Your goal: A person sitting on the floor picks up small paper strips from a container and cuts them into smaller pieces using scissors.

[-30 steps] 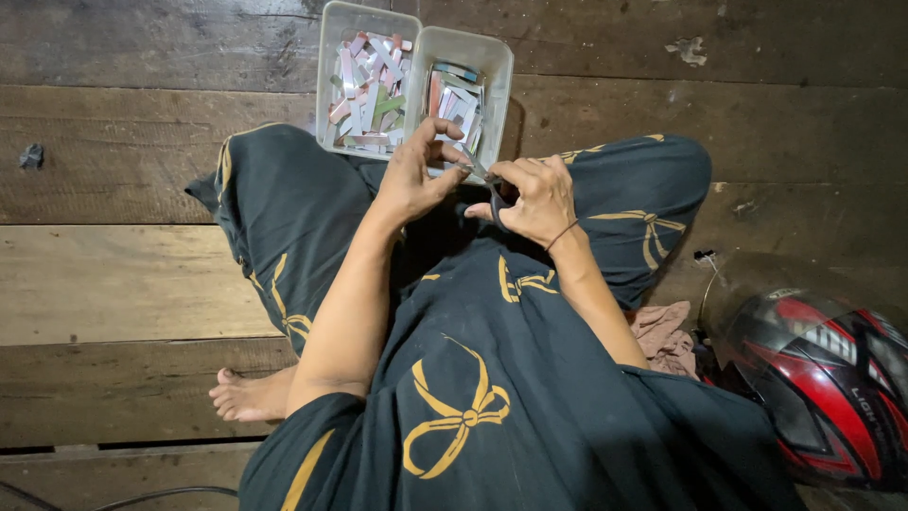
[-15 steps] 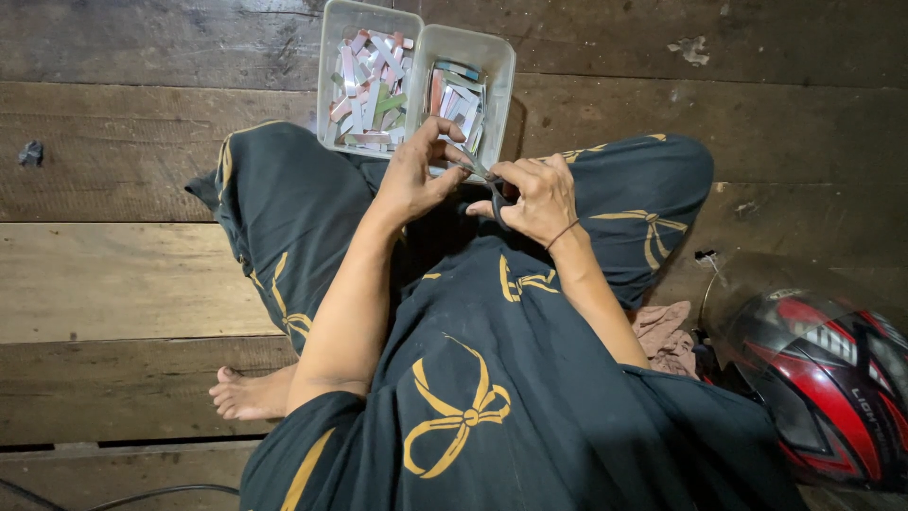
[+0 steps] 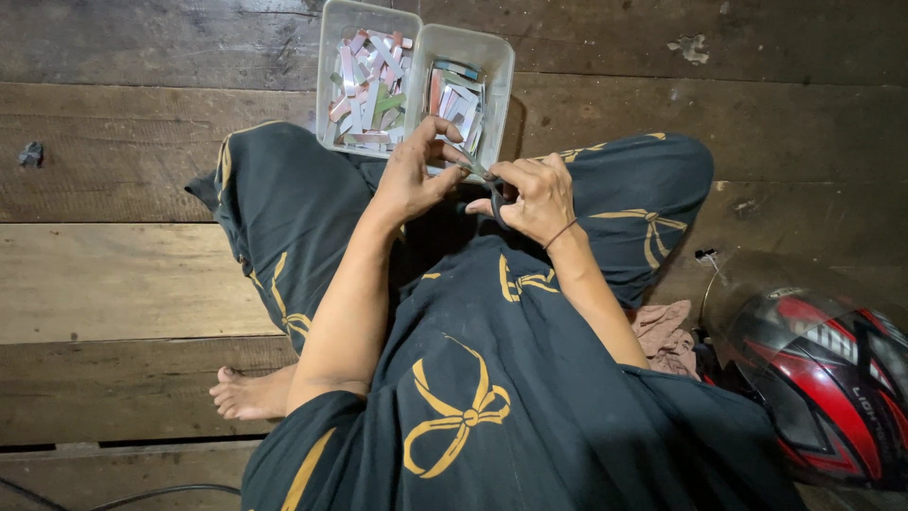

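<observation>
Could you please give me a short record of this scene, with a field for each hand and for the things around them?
setting: person sitting cross-legged on a wooden floor
left hand: pinches a small strip beside the right hand
right hand: holds scissors, blades toward the left hand
left tray: loose coloured strips, jumbled
right tray: strips stacked more neatly
trays: side by side, touching, just beyond the hands
helmet: red and black, on the floor at the person's right
cloth: pinkish, beside the helmet
</observation>
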